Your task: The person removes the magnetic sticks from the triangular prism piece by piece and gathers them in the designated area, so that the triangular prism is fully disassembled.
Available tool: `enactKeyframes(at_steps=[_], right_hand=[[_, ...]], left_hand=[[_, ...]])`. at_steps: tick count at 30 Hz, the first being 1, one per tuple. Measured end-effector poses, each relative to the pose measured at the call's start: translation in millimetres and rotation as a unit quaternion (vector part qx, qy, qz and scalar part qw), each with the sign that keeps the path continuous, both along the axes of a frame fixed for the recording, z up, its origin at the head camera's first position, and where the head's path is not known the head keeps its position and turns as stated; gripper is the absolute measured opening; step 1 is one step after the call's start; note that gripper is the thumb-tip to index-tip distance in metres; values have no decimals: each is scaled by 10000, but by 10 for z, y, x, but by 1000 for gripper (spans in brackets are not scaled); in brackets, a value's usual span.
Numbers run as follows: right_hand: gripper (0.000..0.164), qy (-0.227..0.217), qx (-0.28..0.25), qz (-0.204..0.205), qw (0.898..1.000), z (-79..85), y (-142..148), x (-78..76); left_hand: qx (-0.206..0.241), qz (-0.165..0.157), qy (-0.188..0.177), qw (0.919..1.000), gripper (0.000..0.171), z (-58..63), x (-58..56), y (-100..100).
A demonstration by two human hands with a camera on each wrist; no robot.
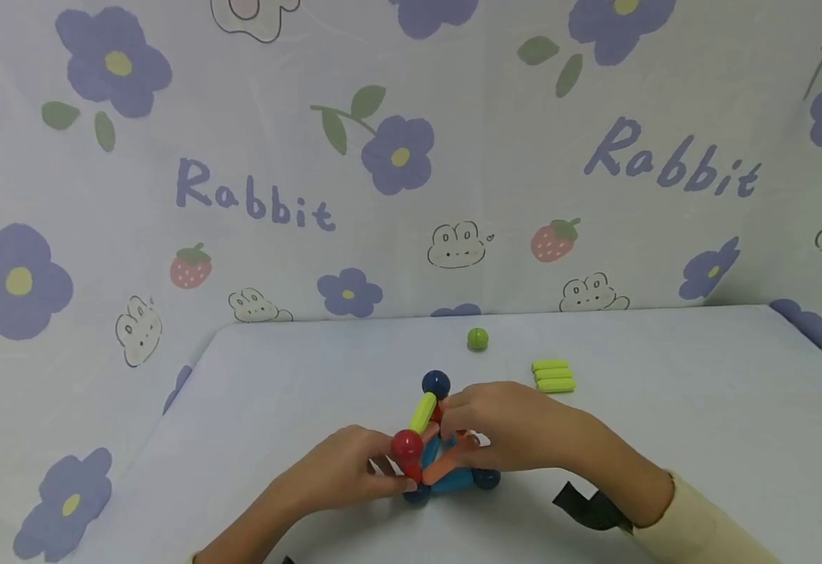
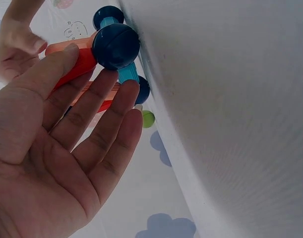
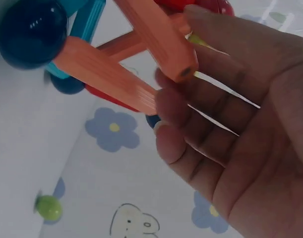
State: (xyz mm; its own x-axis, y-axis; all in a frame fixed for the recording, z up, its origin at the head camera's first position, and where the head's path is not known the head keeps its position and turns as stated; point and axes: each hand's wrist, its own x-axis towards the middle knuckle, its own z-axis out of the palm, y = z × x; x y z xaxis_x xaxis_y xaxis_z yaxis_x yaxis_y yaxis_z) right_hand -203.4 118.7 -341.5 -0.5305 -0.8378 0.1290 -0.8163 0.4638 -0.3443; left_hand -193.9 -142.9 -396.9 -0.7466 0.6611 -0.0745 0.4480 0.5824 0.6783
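Note:
Between both hands on the white table stands a frame of magnetic rods and balls. Dark blue balls [image 1: 487,479] and blue rods [image 1: 453,480] form its base; a red ball [image 1: 407,446], another dark blue ball [image 1: 436,384] and a yellow-green rod [image 1: 422,413] sit higher. My left hand [image 1: 343,470] pinches a red rod [image 2: 82,67] just above a base ball [image 2: 116,47]. From the right, my right hand [image 1: 512,427] holds an orange rod [image 3: 156,39] whose end with a small hole shows. Its fingertips lie beside a second orange rod [image 3: 109,74]; contact there is unclear.
Behind the frame lies a green ball [image 1: 477,338]. Three yellow-green rods [image 1: 555,376] lie side by side at the back right. A black strap [image 1: 589,507] hangs by the right wrist. A flower-printed cloth [image 1: 396,258] backs the table.

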Motion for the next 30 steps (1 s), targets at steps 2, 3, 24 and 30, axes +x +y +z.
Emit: enactKeyframes(at_steps=[2, 3, 24, 30], right_hand=[[12, -159, 249, 8, 9996, 5, -23, 14], [11, -206, 322, -2, 9993, 1, -37, 17], [4, -1170, 231, -183, 9927, -59, 322, -37], [11, -857, -144, -935, 9918, -116, 881, -263]], left_hand=[[-28, 13, -11, 10000, 22, 8, -4, -4], [-42, 26, -26, 10000, 22, 11, -6, -5], [-205, 189, -35, 9996, 22, 30, 24, 12], [-282, 264, -86, 9992, 25, 32, 19, 21]])
